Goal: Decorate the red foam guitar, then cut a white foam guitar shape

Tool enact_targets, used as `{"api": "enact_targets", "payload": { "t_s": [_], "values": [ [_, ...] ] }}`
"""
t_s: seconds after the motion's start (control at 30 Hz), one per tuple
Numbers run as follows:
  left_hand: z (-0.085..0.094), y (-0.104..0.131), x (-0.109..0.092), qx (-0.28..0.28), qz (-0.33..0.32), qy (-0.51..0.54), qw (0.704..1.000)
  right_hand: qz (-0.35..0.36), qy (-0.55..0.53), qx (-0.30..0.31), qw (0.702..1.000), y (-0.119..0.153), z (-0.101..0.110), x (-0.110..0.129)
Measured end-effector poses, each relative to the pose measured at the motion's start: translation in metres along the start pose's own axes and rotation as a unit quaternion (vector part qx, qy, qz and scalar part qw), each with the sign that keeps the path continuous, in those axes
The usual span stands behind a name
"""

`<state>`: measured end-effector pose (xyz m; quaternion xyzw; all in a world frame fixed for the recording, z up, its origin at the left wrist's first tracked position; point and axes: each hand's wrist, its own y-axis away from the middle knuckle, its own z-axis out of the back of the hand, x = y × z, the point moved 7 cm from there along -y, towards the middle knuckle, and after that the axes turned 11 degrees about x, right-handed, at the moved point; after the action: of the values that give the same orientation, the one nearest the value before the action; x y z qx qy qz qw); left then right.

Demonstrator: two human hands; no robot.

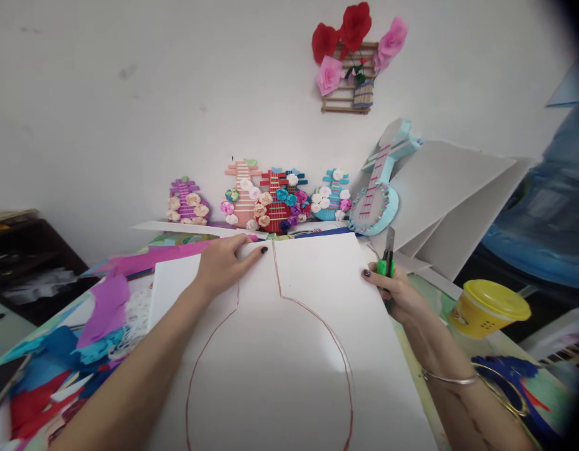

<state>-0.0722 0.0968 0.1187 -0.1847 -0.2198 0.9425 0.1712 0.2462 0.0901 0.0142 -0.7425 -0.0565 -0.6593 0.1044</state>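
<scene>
A large white board lies in front of me, with a brown-red outline of a round body and straight neck drawn on it. My left hand rests at the board's far edge, over the drawn neck, its thumb on the surface and its fingers reaching over the edge. At the board's right edge my right hand is closed around a green and black utility knife, whose blade end points up. The right thumb touches the board's edge. Part of the knife's handle is hidden by the fingers.
Several small flower-trimmed paper instruments stand along the wall, with a larger light-blue one beside leaning white boards. At right are a yellow lidded tub and gold-handled scissors. Coloured paper scraps cover the left side.
</scene>
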Motion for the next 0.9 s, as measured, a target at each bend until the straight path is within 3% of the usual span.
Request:
{"api": "enact_targets", "payload": {
  "t_s": [0.2,0.33,0.57,0.73,0.9],
  "values": [
    [0.006,0.003,-0.006,-0.023,-0.024,-0.069,0.997,0.014,0.071,-0.043,0.996,-0.001,0.002,0.006],
    [0.022,-0.001,-0.018,-0.041,-0.034,-0.125,0.991,0.060,0.116,-0.077,0.988,-0.005,0.006,0.021],
    [0.057,-0.052,-0.030,-0.055,-0.117,-0.147,0.981,0.189,0.155,-0.181,0.953,0.006,0.005,0.067],
    [0.057,-0.090,-0.029,-0.107,-0.108,-0.138,0.979,0.235,0.252,-0.293,0.892,0.044,-0.030,0.086],
    [0.047,-0.091,-0.047,-0.071,-0.023,-0.067,0.995,0.307,0.354,-0.334,0.818,0.073,-0.080,0.073]
  ]
}}
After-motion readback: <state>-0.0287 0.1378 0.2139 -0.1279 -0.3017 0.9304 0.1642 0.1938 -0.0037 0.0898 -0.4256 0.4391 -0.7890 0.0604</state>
